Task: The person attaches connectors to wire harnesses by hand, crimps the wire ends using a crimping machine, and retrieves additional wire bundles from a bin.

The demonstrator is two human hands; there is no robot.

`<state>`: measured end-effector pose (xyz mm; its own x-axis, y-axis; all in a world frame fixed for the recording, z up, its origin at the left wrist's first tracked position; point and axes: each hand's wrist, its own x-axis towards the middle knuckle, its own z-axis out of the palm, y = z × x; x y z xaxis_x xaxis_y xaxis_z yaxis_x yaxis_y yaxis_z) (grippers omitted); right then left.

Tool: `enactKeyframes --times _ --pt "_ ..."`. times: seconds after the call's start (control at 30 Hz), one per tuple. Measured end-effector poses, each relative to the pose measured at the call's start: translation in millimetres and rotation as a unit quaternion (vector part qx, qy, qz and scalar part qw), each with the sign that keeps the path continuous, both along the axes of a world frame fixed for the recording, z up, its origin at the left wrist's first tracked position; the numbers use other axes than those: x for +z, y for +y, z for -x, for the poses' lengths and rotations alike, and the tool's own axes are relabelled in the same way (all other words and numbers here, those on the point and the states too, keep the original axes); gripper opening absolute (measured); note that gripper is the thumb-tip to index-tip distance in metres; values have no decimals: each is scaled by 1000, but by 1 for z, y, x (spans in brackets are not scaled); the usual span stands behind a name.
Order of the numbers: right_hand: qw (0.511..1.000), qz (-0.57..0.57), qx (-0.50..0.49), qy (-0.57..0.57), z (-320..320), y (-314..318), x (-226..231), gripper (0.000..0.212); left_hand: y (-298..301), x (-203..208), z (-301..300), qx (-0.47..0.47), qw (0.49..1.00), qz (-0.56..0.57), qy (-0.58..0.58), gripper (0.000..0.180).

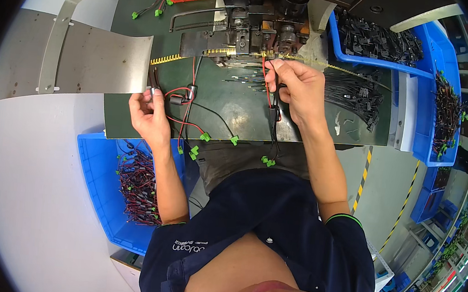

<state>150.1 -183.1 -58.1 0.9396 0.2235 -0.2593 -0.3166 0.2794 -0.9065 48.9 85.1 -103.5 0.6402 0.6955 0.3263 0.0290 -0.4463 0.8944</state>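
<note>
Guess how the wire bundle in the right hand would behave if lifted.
The wire bundle would probably flop, since its thin red wire curves loosely. The chunkier black sleeve may make it swing, and its green connectors could snag on other wires.

White wall [32, 156], left of left hand [152, 117]; striped floor tape [363, 179], distant blue bins [427, 205], right of right hand [300, 88].
</note>
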Motion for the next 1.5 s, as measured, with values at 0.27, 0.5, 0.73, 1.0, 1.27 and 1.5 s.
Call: enactKeyframes --times 0.27,0.5,0.73,1.0,1.27,1.5 --pt "1000 -9 0 29 -1 2 5 20 19 -1 3 8 973 196 -122 29" --pt "1000 -3 3 30 -1 1 4 19 31 -6 11 -28 958 246 -142 38" --pt "992 63 107 15 24 -53 37 22 45 5 33 -34 922 372 -102 34" --pt "846 488 -141 -163 102 -249 207 23 16 94 109 -122 978 168 6 23" --pt "698 617 -146 -333 -7 -377 230 30 -31 110 97 -292 944 150 -27 21" --pt "663 554 -34 -503 14 -207 111 14 -88 119 88 -375 924 55 54 15"
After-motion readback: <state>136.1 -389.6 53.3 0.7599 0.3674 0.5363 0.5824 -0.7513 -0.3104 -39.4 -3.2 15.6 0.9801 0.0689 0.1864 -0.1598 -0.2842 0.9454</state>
